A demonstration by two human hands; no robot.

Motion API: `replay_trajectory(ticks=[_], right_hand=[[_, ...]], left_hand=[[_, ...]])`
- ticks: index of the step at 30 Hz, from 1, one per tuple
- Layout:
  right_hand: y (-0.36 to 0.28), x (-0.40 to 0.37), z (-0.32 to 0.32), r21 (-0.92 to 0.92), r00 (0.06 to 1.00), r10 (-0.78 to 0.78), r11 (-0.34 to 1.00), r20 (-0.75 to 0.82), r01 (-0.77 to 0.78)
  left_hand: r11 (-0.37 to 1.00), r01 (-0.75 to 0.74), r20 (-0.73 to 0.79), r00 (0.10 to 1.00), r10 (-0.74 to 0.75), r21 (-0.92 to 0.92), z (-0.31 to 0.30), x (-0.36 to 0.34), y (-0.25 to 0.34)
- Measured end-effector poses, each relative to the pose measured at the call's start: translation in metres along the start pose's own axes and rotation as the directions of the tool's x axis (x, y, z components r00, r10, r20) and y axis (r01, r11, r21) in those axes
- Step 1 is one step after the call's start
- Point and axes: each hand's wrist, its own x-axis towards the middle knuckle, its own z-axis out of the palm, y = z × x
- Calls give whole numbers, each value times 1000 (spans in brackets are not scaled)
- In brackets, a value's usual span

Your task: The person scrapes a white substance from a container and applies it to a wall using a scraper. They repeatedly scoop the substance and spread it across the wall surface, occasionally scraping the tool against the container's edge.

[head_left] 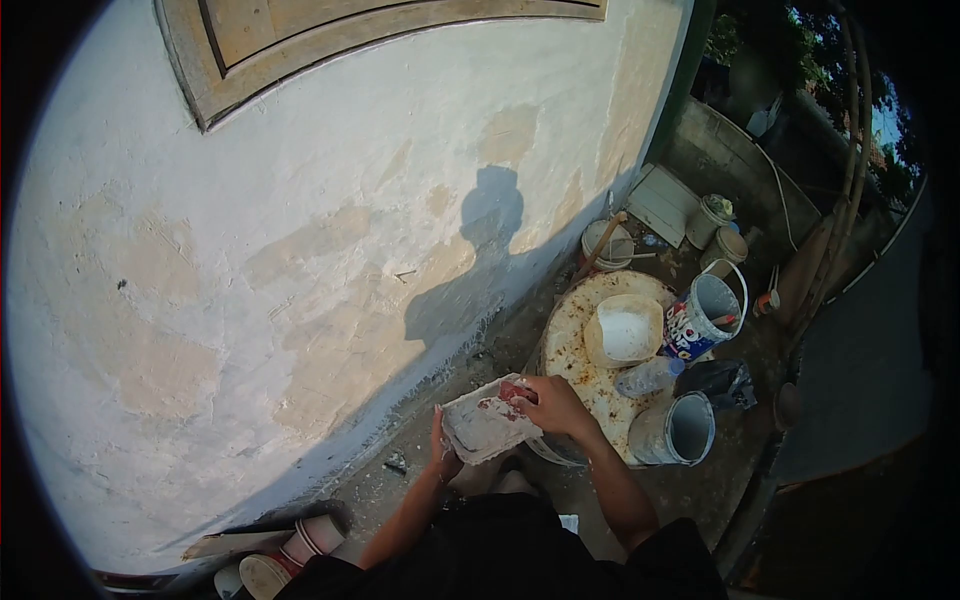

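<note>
My left hand (443,452) grips the left edge of a shallow rectangular plastic tub (487,424), smeared inside with whitish paste. The tub is held in front of my body, tilted so its inside faces up. My right hand (555,403) is closed at the tub's upper right corner. Its fingers pinch a small reddish piece (513,391) with pale smears, which lies against the tub's inside; its exact kind is hard to make out. Reddish marks show on the tub near it.
A patched white wall (330,250) with a wooden frame (400,32) runs along the left. A rusty round drum top (572,315) holds a pale tub (627,330), a printed paint bucket (705,312), a plastic bottle (650,377) and a grey bucket (677,430). Stacked pots (313,540) stand lower left.
</note>
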Motion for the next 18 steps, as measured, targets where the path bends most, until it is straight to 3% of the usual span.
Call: replay_trajectory(ticks=[7, 18], right_hand=[[-25, 6, 42, -179, 991, -109, 977, 73, 120], [-51, -6, 78, -217, 978, -184, 955, 100, 201]], left_hand=[[998, -18, -14, 1000, 17, -67, -19, -37, 10], [998, -30, -18, 999, 29, -63, -56, -60, 0]])
